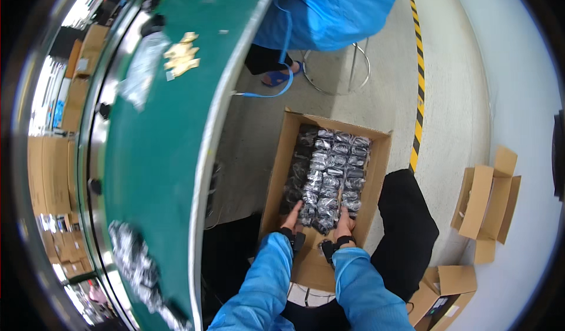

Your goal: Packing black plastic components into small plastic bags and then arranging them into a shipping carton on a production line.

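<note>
Black bagged parts lie in rows inside an open cardboard box on the floor — its long axis running away from the person. Left hand and right hand press open fingers against the nearest row — beside a green conveyor belt.

Blue sleeves, black wrist straps

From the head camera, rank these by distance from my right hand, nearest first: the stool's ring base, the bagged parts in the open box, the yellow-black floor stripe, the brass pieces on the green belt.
1. Bagged parts, under the right hand in the open box.
2. Floor stripe, up and to the right.
3. Stool's ring base, straight ahead beyond the box.
4. Brass pieces, far upper left on the green belt.
</note>
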`<state>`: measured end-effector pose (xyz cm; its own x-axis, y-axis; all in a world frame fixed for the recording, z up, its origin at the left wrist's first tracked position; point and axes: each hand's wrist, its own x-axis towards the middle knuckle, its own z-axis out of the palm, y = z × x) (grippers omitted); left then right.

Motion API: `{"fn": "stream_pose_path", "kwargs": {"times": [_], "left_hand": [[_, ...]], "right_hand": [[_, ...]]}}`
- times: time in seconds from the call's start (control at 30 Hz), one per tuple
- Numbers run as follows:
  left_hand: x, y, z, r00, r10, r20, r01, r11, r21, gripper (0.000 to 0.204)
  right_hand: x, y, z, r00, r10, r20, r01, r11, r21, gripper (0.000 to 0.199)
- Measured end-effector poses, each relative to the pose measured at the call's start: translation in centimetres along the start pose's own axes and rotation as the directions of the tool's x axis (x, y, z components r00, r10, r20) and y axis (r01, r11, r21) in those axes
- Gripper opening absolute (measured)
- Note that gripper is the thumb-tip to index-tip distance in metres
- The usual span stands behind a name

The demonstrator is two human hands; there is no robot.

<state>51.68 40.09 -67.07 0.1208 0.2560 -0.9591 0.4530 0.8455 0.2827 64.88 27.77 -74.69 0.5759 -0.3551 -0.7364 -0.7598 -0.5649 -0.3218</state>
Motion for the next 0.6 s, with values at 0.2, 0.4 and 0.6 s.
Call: {"fn": "stream_pose_path", "kwargs": {"times": [0.2, 0.4, 0.6], "left_hand": [[3.8, -5.8, -0.8, 0.949, -0.101, -0.297, -0.11, 0.781, -0.615, 0.08], [4.9, -1.3, -0.9, 0.988, 0.142, -0.052, -0.132, 0.643, -0.754, 0.058], [4.2, 2.1, 1.0, 0.994, 0.102, -0.027, -0.092, 0.713, -0.695, 0.058]], "right_hand": [[-4.4, -0.4, -0.9, 0.919, 0.247, 0.309, -0.349, 0.872, 0.343, 0.069], [-4.6, 0.0, -1.3, 0.794, 0.201, 0.573, -0.559, 0.612, 0.56, 0.063], [-5.6, -1.2, 0.6, 0.766, 0.05, 0.641, -0.508, 0.658, 0.556, 0.072]]}}
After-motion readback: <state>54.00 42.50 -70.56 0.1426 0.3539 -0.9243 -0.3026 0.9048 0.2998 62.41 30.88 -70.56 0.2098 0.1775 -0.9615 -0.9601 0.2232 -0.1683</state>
